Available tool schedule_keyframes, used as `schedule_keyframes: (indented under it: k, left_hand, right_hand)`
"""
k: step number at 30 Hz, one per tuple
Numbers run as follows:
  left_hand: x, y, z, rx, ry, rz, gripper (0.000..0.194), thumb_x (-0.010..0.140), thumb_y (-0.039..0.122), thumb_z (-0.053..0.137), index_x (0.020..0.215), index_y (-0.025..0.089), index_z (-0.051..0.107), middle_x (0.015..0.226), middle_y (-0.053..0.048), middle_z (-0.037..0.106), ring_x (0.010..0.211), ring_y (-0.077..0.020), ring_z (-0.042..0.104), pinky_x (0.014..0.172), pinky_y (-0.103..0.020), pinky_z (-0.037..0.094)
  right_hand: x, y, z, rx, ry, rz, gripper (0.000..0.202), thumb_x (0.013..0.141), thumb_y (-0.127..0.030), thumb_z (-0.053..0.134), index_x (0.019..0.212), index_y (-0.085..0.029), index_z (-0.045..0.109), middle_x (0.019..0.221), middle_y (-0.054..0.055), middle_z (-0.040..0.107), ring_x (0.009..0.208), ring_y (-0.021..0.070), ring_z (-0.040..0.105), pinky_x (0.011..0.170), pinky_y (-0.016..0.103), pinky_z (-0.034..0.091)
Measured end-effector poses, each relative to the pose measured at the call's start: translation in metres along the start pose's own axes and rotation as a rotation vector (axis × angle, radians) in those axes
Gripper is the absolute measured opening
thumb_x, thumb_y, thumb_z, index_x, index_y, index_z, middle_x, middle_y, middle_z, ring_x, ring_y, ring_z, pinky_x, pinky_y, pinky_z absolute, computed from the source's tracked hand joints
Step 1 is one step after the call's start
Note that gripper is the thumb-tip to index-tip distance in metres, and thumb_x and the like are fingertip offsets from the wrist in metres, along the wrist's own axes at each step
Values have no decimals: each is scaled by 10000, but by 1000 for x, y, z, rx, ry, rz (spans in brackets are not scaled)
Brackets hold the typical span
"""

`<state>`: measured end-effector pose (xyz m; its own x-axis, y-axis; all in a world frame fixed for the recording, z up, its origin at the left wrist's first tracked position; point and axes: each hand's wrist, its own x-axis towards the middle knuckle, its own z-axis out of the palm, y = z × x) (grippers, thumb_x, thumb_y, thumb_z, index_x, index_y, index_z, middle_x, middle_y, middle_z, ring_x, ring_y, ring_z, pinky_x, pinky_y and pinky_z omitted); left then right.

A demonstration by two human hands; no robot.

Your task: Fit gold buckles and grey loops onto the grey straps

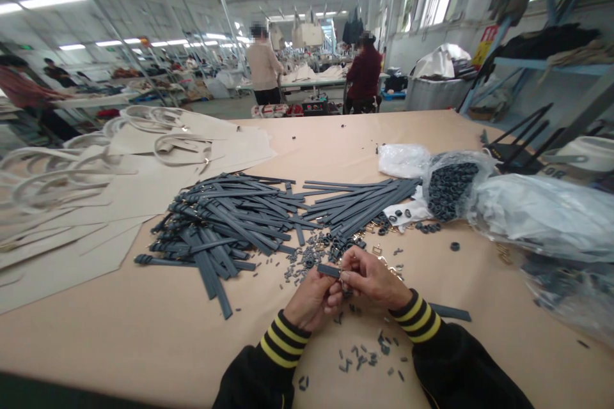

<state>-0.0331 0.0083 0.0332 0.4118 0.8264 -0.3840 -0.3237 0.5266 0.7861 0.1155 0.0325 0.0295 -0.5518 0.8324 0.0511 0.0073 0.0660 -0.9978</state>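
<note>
Between my two hands is a dark grey strap (328,270), its short flat end lying across the fingers of my left hand (314,297), which grips it. My right hand (371,278) pinches at the strap's right end; a small gold-coloured piece seems to show there, but the fingertips cover most of it. Just beyond my hands lies a heap of small dark loops and cut bits (311,254), with gold buckles (377,249) beside it. A dark strap piece (451,312) extends from behind my right wrist. More small cut bits (369,358) are scattered between my forearms.
A large pile of dark straps (225,211) lies left, with looser straps (369,201) behind my hands. Beige panels with handles (119,185) cover the table's left. Plastic bags (542,211), one holding dark loops (453,188), sit right. Two people (263,67) stand beyond the table (192,345).
</note>
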Motion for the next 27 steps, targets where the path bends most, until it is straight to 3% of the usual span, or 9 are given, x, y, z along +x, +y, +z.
schedule_keyframes:
  k: [4,8,10,13,21,27]
  left_hand:
    - [1,1,-2,95,21,56,300,718,400,550,632,157,397,495,81,339,370,-17,294,335,-134,189]
    - [-1,-3,-7,307,152,244,237,730,374,536,739,155,445,571,51,434,446,-51,396,409,-161,312]
    - [-2,-6,-11,387,161,307,207,736,342,532,788,150,472,639,29,475,526,-72,448,487,-185,374]
    - [-3,-9,-16,398,137,320,213,752,344,510,806,138,501,712,0,502,624,-99,482,569,-214,406]
    - [0,-14,-15,212,215,321,218,759,361,507,755,148,457,643,35,461,564,-82,451,565,-223,402]
    - [4,-17,-22,519,271,356,255,733,389,528,705,139,486,590,30,486,531,-92,440,525,-213,366]
  right_hand:
    - [1,0,3,-44,-31,-40,100,806,-264,477,839,-170,467,621,-40,504,477,74,468,463,190,393]
    - [2,0,3,-132,-21,-41,77,802,-241,472,785,-166,484,628,-36,509,502,79,475,495,195,399]
    - [2,0,3,-195,17,-48,66,794,-227,481,777,-164,495,622,-40,494,519,81,476,508,194,397]
    - [1,-1,3,-223,25,-42,57,794,-216,476,781,-167,501,612,-46,486,521,83,480,507,192,394]
    - [2,2,1,-177,-2,29,23,783,-186,468,791,-170,484,626,-43,503,512,93,541,504,201,425]
    - [1,4,1,-196,17,58,18,767,-171,478,761,-169,495,616,-40,506,510,91,526,496,197,423]
